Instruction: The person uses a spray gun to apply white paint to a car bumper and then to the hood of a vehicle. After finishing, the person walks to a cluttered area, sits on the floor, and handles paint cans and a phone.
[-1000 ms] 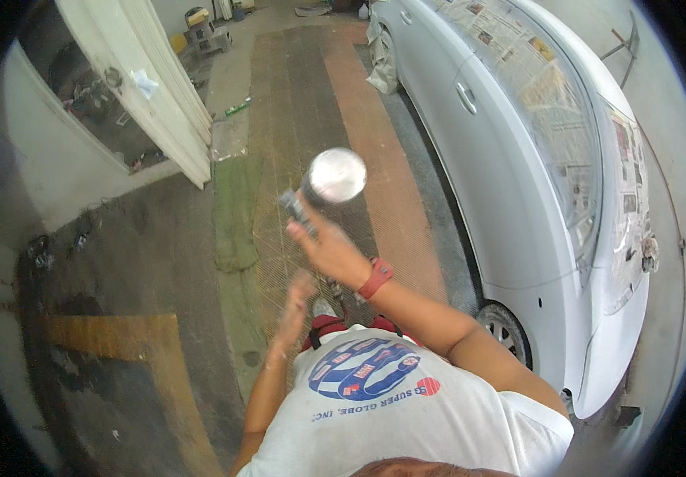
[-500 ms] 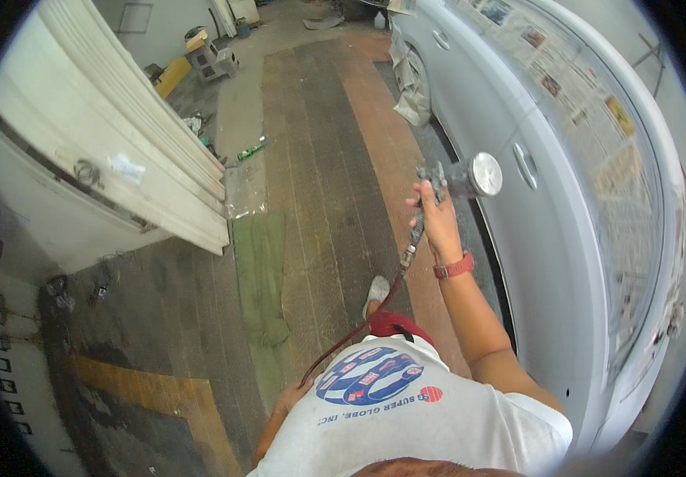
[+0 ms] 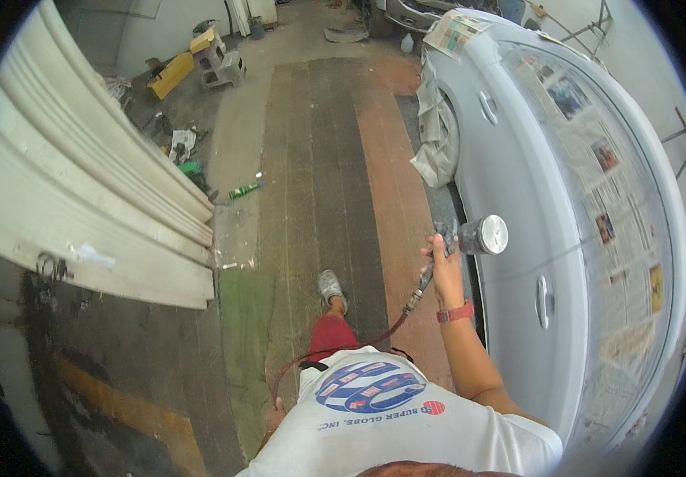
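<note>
My right hand (image 3: 446,266) grips a grey spray gun (image 3: 449,232) with a lidded cup (image 3: 483,235) on it, out beside the pale grey car (image 3: 521,318). A dark red hose (image 3: 390,327) runs from the gun's handle down across my body to my left hand (image 3: 277,411), low at my left side, which holds it and is partly hidden by my shirt. The car's windows are covered with newspaper (image 3: 613,270), and crumpled paper masking (image 3: 438,151) hangs over its wheel.
Tall white panels (image 3: 81,175) stand at my left. Further ahead are a grey step stool (image 3: 224,67), a yellow object (image 3: 170,75), litter, a green bottle (image 3: 243,191), a white jug (image 3: 407,44) and a dark vehicle (image 3: 394,16). Long floor mats (image 3: 311,175) run alongside the car.
My right hand and the gun have swung rightward toward the car. My left hand has dropped to the hose at my side. I have moved forward past the white panels.
</note>
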`<action>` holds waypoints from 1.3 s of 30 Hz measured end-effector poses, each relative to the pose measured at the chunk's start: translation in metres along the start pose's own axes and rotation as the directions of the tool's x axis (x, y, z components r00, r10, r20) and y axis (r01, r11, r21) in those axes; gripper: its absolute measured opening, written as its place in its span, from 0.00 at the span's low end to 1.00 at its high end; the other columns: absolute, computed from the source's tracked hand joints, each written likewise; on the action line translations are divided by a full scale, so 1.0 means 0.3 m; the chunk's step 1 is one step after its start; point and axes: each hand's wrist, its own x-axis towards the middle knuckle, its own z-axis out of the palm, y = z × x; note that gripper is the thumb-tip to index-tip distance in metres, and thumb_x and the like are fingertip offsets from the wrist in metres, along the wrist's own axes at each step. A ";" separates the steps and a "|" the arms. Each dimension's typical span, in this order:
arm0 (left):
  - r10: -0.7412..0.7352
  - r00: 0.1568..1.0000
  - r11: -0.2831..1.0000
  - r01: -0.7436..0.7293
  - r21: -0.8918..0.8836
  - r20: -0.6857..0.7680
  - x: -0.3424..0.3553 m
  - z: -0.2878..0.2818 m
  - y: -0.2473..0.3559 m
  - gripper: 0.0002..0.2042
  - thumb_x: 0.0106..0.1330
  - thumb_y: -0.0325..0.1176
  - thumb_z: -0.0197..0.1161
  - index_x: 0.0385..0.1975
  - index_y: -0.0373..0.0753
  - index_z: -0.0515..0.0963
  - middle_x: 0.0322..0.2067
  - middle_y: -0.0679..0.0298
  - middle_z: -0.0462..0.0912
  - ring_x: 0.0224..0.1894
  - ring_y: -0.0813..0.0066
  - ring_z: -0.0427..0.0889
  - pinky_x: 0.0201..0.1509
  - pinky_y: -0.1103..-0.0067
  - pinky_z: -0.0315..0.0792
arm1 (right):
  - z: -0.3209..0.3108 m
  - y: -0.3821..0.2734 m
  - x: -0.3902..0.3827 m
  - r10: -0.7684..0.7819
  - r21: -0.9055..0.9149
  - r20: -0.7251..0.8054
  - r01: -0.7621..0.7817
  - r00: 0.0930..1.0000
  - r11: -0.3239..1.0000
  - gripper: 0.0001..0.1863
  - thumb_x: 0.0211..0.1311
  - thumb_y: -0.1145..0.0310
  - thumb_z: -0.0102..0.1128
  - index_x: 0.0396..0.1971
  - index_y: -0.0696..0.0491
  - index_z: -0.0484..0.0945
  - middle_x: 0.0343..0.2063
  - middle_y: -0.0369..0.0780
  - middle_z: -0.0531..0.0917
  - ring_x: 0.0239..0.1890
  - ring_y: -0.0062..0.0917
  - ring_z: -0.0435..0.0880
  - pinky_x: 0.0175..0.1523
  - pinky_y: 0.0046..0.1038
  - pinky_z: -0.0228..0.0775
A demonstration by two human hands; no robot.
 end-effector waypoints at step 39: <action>0.013 0.989 1.000 -0.017 0.026 0.147 0.768 -0.472 4.095 0.38 0.81 0.65 0.53 0.64 0.29 0.82 0.61 0.46 0.86 0.64 0.48 0.84 0.69 0.58 0.75 | 1.114 -0.923 3.576 -0.025 -0.177 0.204 0.062 0.979 0.982 0.35 0.81 0.53 0.64 0.76 0.57 0.65 0.53 0.39 0.85 0.47 0.20 0.87 0.32 0.23 0.79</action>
